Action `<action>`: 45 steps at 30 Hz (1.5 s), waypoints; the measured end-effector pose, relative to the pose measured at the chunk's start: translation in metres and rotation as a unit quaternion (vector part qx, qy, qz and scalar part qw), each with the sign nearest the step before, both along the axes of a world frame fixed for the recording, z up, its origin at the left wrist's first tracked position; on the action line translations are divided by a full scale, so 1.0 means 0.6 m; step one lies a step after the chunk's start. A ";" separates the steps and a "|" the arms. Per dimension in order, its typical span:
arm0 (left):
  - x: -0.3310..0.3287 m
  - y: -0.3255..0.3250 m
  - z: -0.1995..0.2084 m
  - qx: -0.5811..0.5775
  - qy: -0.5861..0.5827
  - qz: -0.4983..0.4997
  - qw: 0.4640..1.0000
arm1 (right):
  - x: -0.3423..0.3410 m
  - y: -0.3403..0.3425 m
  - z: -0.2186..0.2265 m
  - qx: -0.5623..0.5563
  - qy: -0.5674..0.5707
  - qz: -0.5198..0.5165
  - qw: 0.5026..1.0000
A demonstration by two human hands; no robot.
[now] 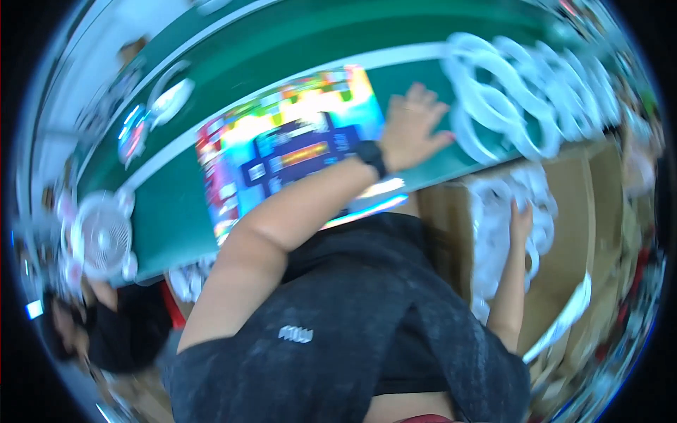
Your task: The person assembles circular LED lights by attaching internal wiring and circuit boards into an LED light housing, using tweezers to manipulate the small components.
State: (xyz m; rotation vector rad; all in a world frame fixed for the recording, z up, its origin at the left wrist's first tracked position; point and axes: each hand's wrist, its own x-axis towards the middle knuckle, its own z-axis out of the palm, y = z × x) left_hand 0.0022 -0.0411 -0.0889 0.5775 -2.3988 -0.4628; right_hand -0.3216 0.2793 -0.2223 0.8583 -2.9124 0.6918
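Note:
My left hand point(416, 128), with a black watch on its wrist, reaches across the green table with its fingers spread, holding nothing. Its forearm passes over a large, brightly coloured printed sheet or flat package point(303, 151), blurred by motion. Just right of the fingers lies a row of overlapping white rings point(486, 99). Down at my right side, my right hand point(520, 224) reaches in among white ring-shaped pieces point(490, 243) in an open cardboard box point(564, 211). Two fingertips there show a little apart, but blur hides whether they grip a piece.
A white fan point(106, 236) stands at the table's left end, near another person point(134, 328) in dark clothing. Farther back on the green table point(166, 233) is a blurred white item point(173, 101). A pale strip point(564, 317) sticks out beside the box.

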 end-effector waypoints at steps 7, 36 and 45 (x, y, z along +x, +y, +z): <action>0.035 0.000 -0.019 0.119 0.019 0.024 0.992 | 0.008 -0.069 0.091 0.131 -0.304 0.040 0.943; 0.123 -0.127 0.094 0.235 0.247 0.061 0.938 | 0.415 -0.349 0.399 -0.044 0.067 0.547 0.833; 0.629 -0.223 0.102 0.042 0.066 0.474 0.877 | 0.502 -0.476 0.467 0.144 0.195 0.496 0.833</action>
